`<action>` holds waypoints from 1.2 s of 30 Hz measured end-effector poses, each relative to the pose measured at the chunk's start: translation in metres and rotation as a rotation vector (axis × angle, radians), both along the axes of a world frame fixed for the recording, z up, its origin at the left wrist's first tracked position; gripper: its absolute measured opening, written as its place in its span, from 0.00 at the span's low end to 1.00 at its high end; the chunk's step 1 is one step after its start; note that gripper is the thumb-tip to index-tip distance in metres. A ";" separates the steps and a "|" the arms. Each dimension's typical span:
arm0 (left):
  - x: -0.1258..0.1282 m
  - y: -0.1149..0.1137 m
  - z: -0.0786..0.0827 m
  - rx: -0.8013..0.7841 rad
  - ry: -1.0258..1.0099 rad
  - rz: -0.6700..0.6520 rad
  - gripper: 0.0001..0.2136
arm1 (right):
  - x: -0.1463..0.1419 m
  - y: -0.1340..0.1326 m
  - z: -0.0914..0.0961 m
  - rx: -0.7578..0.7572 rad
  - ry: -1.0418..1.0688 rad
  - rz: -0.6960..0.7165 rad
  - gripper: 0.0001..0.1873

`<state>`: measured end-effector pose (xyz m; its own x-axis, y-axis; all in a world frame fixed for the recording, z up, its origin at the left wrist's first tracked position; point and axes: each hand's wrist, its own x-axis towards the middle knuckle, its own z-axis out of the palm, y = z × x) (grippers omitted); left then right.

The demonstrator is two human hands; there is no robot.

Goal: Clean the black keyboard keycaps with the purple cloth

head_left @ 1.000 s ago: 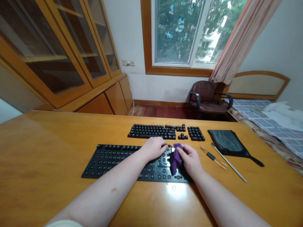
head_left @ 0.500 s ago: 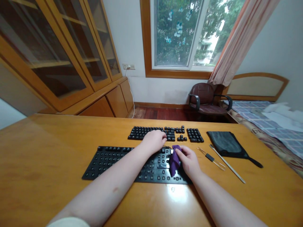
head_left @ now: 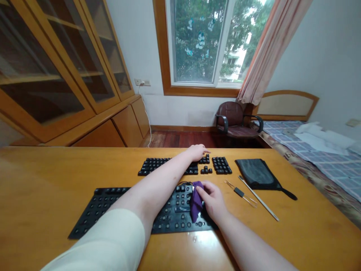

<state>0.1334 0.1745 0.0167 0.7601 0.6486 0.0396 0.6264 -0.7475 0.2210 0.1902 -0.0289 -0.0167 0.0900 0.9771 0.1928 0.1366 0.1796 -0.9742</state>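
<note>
My left hand [head_left: 198,151] reaches over the far rows of loose black keycaps [head_left: 152,165]. One finger is stretched out to the right, and nothing shows in the hand, though its underside is hidden. My right hand [head_left: 211,199] pinches a purple cloth [head_left: 196,203] between thumb and fingers. The cloth hangs over the right part of a black keyboard base [head_left: 180,227], whose key caps are off and whose switch posts show. My left forearm crosses above the base and hides its middle.
Right of the keycaps lie a wire keycap puller [head_left: 239,192], a slim pale stick [head_left: 259,198] and a black mesh pouch [head_left: 258,173] with a strap. Beyond the wooden table [head_left: 42,180] stand a brown armchair [head_left: 231,114], a bed [head_left: 307,146] and a glass-door cabinet [head_left: 93,79].
My left hand has moved farther away, from the near side of the keycaps to over their far rows, and a finger has straightened. My right hand keeps the cloth. The camera view has shifted.
</note>
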 end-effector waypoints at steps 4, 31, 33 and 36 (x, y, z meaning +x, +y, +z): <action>0.018 0.007 -0.003 0.001 0.041 -0.059 0.17 | 0.000 0.000 0.000 0.006 -0.023 -0.018 0.12; -0.104 -0.154 0.001 -0.351 -0.820 0.284 0.18 | -0.002 0.002 0.001 -0.004 0.128 -0.030 0.15; -0.108 -0.164 -0.007 -0.368 -0.833 0.313 0.15 | -0.003 0.001 0.002 -0.012 0.144 -0.033 0.16; -0.109 -0.170 -0.011 -0.382 -0.853 0.319 0.09 | -0.002 0.000 0.002 -0.027 0.168 -0.015 0.16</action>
